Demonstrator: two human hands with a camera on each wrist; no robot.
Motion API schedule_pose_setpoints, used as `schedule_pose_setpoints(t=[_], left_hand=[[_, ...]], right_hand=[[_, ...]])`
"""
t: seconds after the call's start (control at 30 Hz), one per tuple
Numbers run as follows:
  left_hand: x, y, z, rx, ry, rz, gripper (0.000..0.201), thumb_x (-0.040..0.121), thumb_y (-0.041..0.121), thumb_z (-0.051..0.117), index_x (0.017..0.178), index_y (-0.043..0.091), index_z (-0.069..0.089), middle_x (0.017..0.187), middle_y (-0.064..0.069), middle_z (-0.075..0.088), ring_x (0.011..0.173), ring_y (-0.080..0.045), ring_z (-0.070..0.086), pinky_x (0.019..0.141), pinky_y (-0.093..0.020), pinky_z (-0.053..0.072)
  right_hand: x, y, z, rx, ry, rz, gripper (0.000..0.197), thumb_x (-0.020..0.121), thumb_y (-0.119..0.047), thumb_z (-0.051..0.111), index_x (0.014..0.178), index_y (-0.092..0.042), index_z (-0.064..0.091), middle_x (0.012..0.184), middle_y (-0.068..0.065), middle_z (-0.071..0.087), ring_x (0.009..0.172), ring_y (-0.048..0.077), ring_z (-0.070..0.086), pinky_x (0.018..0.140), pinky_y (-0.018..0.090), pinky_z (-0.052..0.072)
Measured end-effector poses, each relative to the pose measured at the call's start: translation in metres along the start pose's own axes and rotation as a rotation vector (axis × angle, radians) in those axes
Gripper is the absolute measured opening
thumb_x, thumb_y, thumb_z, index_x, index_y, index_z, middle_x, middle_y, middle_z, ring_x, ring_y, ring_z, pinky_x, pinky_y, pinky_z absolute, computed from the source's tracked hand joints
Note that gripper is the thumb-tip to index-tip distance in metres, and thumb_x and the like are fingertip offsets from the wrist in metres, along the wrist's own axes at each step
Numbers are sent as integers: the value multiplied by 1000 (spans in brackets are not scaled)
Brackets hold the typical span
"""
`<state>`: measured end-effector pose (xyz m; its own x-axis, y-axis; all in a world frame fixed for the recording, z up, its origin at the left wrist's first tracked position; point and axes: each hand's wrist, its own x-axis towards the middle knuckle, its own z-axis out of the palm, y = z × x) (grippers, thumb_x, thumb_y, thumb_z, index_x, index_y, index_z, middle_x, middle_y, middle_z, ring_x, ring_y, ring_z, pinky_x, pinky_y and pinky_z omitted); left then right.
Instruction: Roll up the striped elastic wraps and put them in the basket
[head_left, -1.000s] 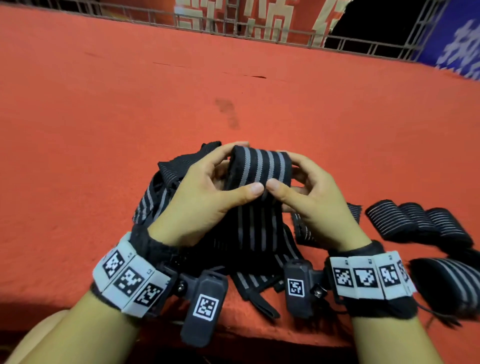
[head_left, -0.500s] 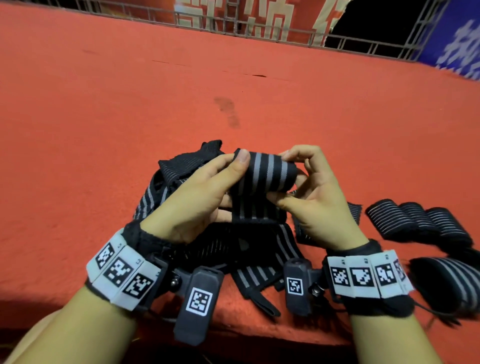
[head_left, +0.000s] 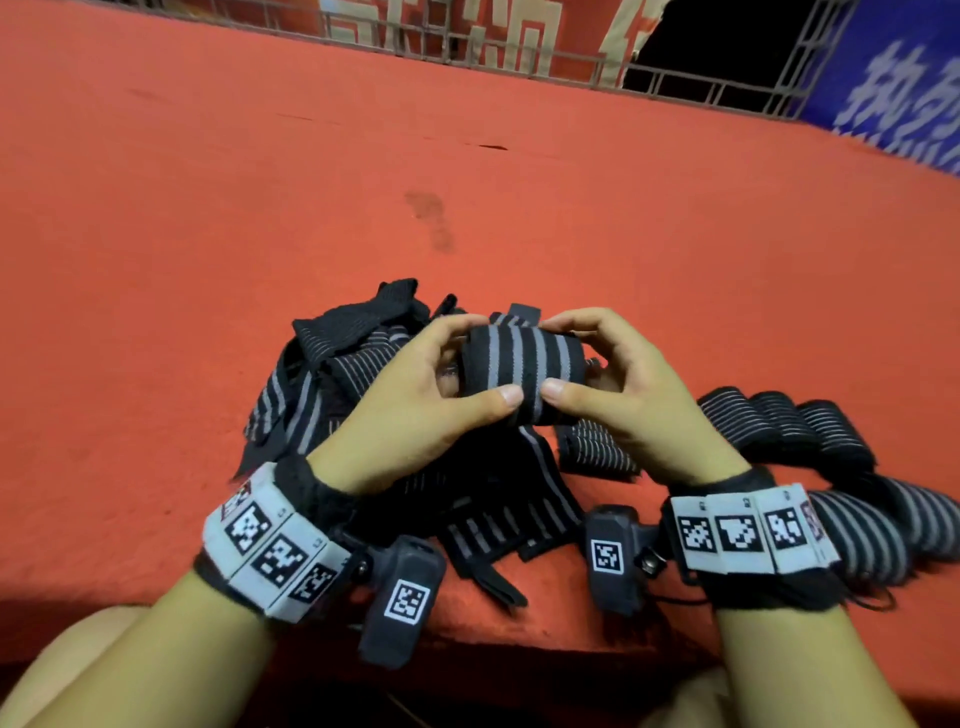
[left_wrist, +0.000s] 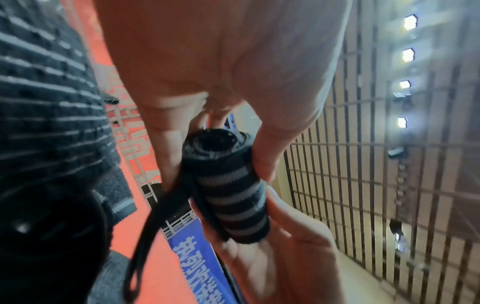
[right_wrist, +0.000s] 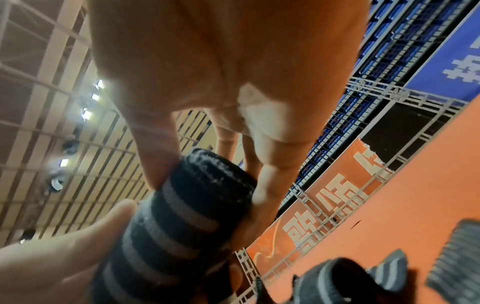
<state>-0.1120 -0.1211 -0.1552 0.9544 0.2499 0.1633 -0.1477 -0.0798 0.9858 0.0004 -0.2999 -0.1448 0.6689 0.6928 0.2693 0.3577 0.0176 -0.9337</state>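
A black wrap with grey stripes (head_left: 519, 364) is rolled into a thick cylinder and held above a heap of loose wraps (head_left: 332, 374). My left hand (head_left: 441, 384) grips its left end, thumb across the front. My right hand (head_left: 597, 374) grips its right end, thumb beside the left thumb. A short unrolled tail (head_left: 540, 467) hangs down from the roll. The left wrist view shows the roll (left_wrist: 228, 195) end-on with a thin black strap (left_wrist: 155, 216) dangling. The right wrist view shows the roll (right_wrist: 182, 216) pinched between fingers. No basket is in view.
Several rolled wraps (head_left: 779, 431) lie in a row on the red carpeted platform (head_left: 208, 234) at the right, with a bigger one (head_left: 883, 530) nearer me. A metal railing (head_left: 467, 47) and banners run along the far edge. The platform's front edge is just below my wrists.
The roll has grown thicker as the hanging tail shortened. Both thumbs have come back to the front of the roll, and the hands sit a little closer to the heap.
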Motion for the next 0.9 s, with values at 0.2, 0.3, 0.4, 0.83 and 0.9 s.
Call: schedule_pose_setpoints(t=[0.2,0.3,0.4,0.83,0.9], left_hand=[[-6,-4,43,126,-125,-9,75,75,14,88,138,23,49,133,5,60,107,-11,70,95,-38,57],[-2,-8,77,222,-165,28,79,63,32,91,131,32,51,135,4,53,108,-14,69,93,-40,58],[7,-20,116,283,-219,45,80,55,45,89,127,40,54,132,8,57,113,-14,66,96,-43,56],[10,-71,215,650,-269,-6,84,67,36,89,139,19,51,133,-1,55,125,-22,48,108,-26,34],[14,-66,212,822,-316,-10,82,70,53,81,140,26,48,130,4,58,125,-25,42,106,-39,37]], right_hand=[[-36,-8,-48,-189,-79,130,51,78,-12,82,122,-20,56,126,0,64,114,14,65,96,31,53],[-60,-17,-78,-322,-79,170,52,80,-5,81,123,-20,56,122,-8,63,107,1,65,87,20,51],[-84,-19,-108,-521,-78,219,53,79,-15,84,123,-28,56,118,-15,63,106,2,65,87,24,54],[-138,30,-140,-1206,-111,348,54,84,-40,71,135,-36,51,129,-12,57,130,17,38,108,48,31],[-138,33,-141,-1208,-97,349,48,85,-39,69,130,-37,50,120,-12,59,129,16,38,109,48,28]])
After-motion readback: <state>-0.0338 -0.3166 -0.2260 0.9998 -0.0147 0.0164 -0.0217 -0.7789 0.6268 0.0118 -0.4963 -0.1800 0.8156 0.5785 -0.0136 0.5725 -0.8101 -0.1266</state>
